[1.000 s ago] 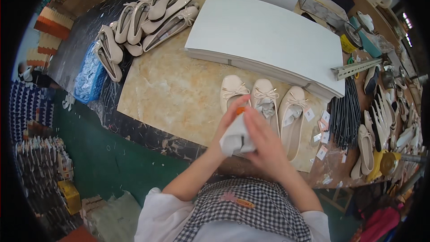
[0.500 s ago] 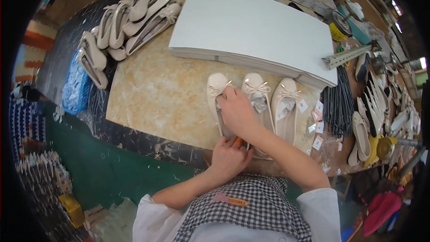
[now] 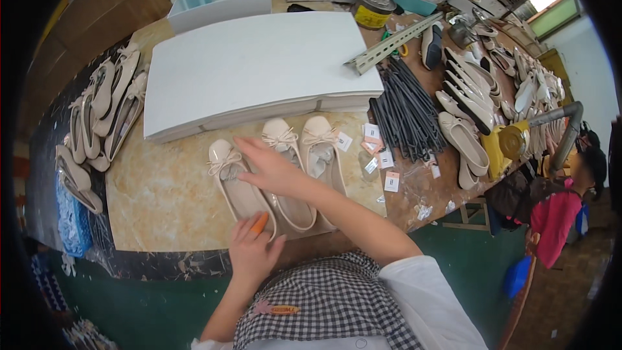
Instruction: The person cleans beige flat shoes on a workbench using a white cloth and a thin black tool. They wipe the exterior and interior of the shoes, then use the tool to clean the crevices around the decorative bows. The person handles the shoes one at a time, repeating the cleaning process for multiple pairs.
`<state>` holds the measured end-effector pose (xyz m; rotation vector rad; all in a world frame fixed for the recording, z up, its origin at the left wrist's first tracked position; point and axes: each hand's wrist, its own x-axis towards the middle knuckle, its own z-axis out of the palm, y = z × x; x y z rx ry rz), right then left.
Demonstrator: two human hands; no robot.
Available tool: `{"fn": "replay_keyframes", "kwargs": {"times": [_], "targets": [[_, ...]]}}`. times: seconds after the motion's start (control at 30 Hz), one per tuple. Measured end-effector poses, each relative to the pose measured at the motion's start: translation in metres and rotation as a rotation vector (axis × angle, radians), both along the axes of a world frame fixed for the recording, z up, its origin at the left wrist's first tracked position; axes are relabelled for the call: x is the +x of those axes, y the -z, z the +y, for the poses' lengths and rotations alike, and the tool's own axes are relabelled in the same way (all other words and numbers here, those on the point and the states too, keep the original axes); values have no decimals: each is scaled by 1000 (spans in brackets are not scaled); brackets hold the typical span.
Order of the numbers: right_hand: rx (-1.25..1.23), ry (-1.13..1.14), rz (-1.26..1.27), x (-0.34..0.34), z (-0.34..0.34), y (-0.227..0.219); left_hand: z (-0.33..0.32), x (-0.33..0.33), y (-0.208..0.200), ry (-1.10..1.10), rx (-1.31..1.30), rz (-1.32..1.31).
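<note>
Three beige ballet flats with bows lie in a row, toes away from me. My left hand [image 3: 254, 249] grips the heel of the left ballet flat [image 3: 246, 198], with thumb and fingers on either side. One of its fingers wears an orange cover [image 3: 260, 223]. Over the gap between that shoe and the middle ballet flat [image 3: 295, 210] is my right hand [image 3: 272, 168], open, fingers stretched and thumb close to the left shoe's opening. It partly covers the middle shoe. Crumpled paper fills the toe of the right ballet flat [image 3: 319, 159], partly hidden by my forearm.
Behind the row lies a tall stack of white sheets [image 3: 253, 58]. More beige flats [image 3: 97, 107] are piled at left, beside a blue basket [image 3: 73, 220]. To the right are small tags [image 3: 391, 180], dark thin strips [image 3: 411, 113], a metal angle bar [image 3: 395, 42] and further shoes [image 3: 463, 139].
My view has swung to the right. The right hand has left the left shoe's bow and spread its fingers. That shoe now sits slightly nearer me and tilted relative to the others.
</note>
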<state>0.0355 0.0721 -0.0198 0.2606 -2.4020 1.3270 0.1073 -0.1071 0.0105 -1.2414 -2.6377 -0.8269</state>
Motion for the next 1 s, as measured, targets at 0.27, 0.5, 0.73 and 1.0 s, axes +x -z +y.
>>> {"fn": "replay_keyframes", "kwargs": {"times": [0.27, 0.5, 0.73, 1.0], "targets": [[645, 885, -349, 83, 237, 2, -19, -38, 20, -572, 122, -767], [40, 857, -458, 102, 257, -33, -33, -32, 44, -521, 1032, -1170], [-1032, 407, -357, 138, 186, -125, 15, -42, 14, -54, 1152, -1640], [-225, 720, -447, 179, 126, -63, 34, -51, 19, -213, 1141, -1597]]}}
